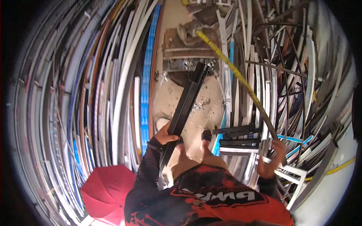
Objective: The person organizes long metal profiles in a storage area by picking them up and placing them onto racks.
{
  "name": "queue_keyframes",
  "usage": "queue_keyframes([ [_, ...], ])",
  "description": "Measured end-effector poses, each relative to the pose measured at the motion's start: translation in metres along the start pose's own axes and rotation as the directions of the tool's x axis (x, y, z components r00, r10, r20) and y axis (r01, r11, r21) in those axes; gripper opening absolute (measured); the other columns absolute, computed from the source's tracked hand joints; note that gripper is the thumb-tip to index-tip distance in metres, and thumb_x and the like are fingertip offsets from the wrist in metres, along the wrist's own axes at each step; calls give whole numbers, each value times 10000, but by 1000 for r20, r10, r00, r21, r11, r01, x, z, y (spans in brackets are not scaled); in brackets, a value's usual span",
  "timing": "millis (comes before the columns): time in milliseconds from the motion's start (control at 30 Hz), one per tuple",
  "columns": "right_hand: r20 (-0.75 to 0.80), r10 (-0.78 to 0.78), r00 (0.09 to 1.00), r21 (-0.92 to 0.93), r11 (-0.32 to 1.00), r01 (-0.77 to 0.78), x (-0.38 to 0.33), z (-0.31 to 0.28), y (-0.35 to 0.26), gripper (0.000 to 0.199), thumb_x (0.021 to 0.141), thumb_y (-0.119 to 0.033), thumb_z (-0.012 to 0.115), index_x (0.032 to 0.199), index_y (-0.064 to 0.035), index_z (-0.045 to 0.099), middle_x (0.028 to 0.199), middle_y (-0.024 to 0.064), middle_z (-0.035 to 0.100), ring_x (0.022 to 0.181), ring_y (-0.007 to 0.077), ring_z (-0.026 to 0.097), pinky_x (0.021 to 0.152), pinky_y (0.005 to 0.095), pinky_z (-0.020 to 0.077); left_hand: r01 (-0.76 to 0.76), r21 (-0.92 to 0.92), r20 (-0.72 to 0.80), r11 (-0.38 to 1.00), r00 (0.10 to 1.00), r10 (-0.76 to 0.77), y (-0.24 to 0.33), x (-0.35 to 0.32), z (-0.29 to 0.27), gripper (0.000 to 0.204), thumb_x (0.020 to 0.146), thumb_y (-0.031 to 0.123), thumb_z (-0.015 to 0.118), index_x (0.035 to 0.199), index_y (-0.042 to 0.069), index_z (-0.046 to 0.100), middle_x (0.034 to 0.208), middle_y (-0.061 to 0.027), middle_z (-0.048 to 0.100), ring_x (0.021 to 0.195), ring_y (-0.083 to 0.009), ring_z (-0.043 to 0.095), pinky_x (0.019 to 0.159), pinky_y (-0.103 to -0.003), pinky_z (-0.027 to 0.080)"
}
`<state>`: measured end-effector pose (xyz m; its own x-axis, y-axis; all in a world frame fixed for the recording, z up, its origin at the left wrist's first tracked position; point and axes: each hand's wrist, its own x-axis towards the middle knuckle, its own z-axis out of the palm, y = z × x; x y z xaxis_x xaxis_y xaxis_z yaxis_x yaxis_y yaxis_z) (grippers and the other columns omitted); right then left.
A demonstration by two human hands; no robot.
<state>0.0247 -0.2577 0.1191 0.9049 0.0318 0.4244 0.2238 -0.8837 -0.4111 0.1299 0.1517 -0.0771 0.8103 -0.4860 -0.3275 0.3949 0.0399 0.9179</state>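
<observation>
Fingers of left hand clamping black metal profile, right hand gripping yellow-taped bar, best keeping both long ends clear of racked profiles.

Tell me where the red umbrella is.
In the head view the red umbrella sits at lower left, beside the person's left elbow, at the foot of the long stacked profiles.

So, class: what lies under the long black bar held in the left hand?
Under the black bar lies pale floor scattered with shiny metal scraps. The floor directly beneath the bar is covered.
</observation>
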Motion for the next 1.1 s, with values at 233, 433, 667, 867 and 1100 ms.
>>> queue_keyframes([
  [233, 657, -5, 754, 698, -373, -611, 44, 225, -93, 592, 964, -543, 469, 1310, -64, 439, 1127, 38, 563, 1014, 178, 571, 877, 368, 486, 146, -267, 329, 953, 943, -53, 32, -53, 38, 735, 808, 278, 722, 1377, 18, 338, 1179, -190, 568, 975, -321, 648, 806, -480, 562],
  [433, 716, -6, 698, 662, -312, -682, 16, 247, -152, 619, 940, -567, 497, 1240, -26, 478, 1073, 64, 585, 950, 175, 581, 847, 357, 491, -63, 236, -154, 970, 983, 102, 56, -81, 36, 577, 971, 448, 499, 1286, -28, 416, 1168, -130, 532, 1125, -209, 481, 988, -328, 365],
  [667, 833, -96, 545, 477, -374, -795, -16, 278, -221, 452, 928, -395, 625, 1182, -34, 526, 1004, 46, 600, 904, 163, 590, 800, 367, 502, -102, 609, -360, 786, 848, 390, 68, 12, -67, 558, 990, 481, 396, 1084, -42, 569, 1059, -239, 571, 1040, -357, 538, 951, -405, 379],
  [867, 934, -7, 357, 273, -628, -728, -29, 351, -120, 403, 927, -333, 635, 1180, -42, 520, 1039, 72, 622, 927, 200, 616, 791, 396, 517, -6, 736, -137, 677, 978, 158, -18, -37, 11, 1039, 747, 313, 790, 1476, -26, 131, 1278, -240, 549, 1258, -294, 496, 1022, -361, 412],
  [1100, 725, 159, 670, 571, 406, -714, -29, 321, -48, 361, 1013, -198, 470, 1309, 8, 445, 1196, 121, 557, 1132, 232, 531, 985, 341, 420, 155, 499, -405, 852, 912, 71, -107, 32, 19, 1028, 675, 160, 735, 1501, 67, 129, 1147, -237, 628, 1010, -372, 645, 865, -399, 522],
])
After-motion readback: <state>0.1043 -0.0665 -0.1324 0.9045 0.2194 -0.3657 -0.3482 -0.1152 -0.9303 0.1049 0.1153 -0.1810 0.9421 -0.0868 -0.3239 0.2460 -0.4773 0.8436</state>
